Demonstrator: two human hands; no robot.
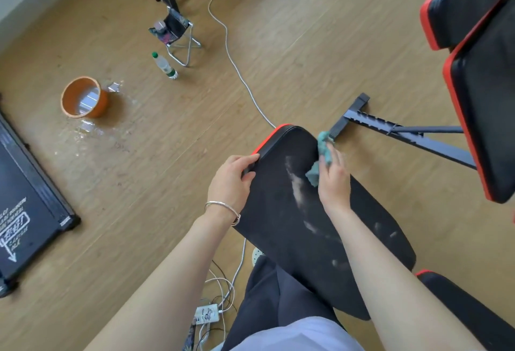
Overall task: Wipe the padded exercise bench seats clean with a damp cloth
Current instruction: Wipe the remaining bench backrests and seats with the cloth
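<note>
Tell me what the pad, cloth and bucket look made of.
Pad: likely vinyl or faux leather, smooth matt black with wet streaks and red trim. Cloth: soft teal fabric, perhaps microfibre, crumpled. Bucket: probably plastic, smooth uniform orange wall.

Cannot see the middle of the crumpled teal cloth [323, 141] under the blurred right fingers [335, 159]. Cannot read white print on the flat black board [28, 205], cut off far left of the left fingers [246, 158].

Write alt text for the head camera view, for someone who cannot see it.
A person's right hand holds a teal cloth against a black padded bench seat while the left hand grips its red-trimmed edge. An orange basin of water stands on the floor nearby.
</note>
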